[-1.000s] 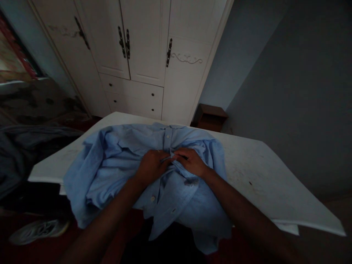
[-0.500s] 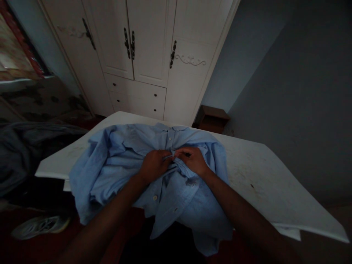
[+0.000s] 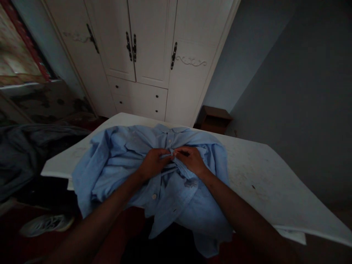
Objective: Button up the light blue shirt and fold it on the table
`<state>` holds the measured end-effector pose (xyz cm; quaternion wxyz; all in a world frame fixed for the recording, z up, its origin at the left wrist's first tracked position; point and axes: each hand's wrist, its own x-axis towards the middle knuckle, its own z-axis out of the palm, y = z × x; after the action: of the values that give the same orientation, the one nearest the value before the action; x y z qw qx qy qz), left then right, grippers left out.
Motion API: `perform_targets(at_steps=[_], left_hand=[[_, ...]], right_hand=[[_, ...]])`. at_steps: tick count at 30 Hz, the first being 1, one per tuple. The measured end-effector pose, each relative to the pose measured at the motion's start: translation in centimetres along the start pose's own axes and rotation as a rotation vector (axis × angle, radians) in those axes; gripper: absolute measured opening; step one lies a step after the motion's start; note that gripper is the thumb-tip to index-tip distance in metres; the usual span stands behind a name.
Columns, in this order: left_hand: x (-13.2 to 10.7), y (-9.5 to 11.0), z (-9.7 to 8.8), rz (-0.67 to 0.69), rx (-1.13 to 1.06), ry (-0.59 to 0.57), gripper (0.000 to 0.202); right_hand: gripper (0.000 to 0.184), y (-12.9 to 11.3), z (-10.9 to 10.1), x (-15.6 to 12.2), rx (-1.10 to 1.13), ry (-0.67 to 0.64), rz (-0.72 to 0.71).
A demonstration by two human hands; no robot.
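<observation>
A light blue button-up shirt (image 3: 110,168) lies spread on a white table, its collar at the far side and its lower front hanging over the near edge. My left hand (image 3: 154,161) pinches the front placket near the middle of the chest. Fingertip to fingertip with it, my right hand (image 3: 191,159) pinches the other side of the placket. Whatever button lies between the fingers is hidden. Above the hands, a fastened button (image 3: 169,141) shows below the collar. A lower button (image 3: 154,197) shows on the left front, and the right front flap hangs loose beside it.
The white table (image 3: 255,176) has stains on its right side. Beyond it stands a white wardrobe (image 3: 148,84) with dark handles. A small brown cabinet (image 3: 216,117) sits by the wall. Dark cloth (image 3: 27,154) is heaped at left, above a shoe (image 3: 46,224) on the red floor.
Both hands stay at the same spot on the placket, with small finger shifts. The whole view has moved slightly, so the surroundings appear a little farther right and lower.
</observation>
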<state>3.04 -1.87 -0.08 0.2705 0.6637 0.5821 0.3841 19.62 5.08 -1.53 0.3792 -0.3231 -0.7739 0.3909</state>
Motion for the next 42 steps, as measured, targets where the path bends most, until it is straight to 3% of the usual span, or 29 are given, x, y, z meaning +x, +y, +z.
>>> perform_targets(at_steps=[7, 18, 28, 42], left_hand=[[0.1, 0.2, 0.2, -0.075, -0.072, 0.029, 0.030], [-0.1, -0.3, 0.4, 0.036, 0.006, 0.009, 0.023], [-0.3, 0.1, 0.8, 0.043, 0.231, 0.057, 0.021], [0.2, -0.1, 0.5, -0.012, -0.007, 0.033, 0.019]], right_hand=[[0.016, -0.4, 0.2, 0.0, 0.042, 0.000, -0.013], [0.021, 0.6, -0.1, 0.2, 0.216, -0.074, 0.096], [0.017, -0.8, 0.1, -0.4, 0.044, -0.061, 0.008], [0.010, 0.4, 0.6, 0.5, 0.047, -0.046, 0.044]])
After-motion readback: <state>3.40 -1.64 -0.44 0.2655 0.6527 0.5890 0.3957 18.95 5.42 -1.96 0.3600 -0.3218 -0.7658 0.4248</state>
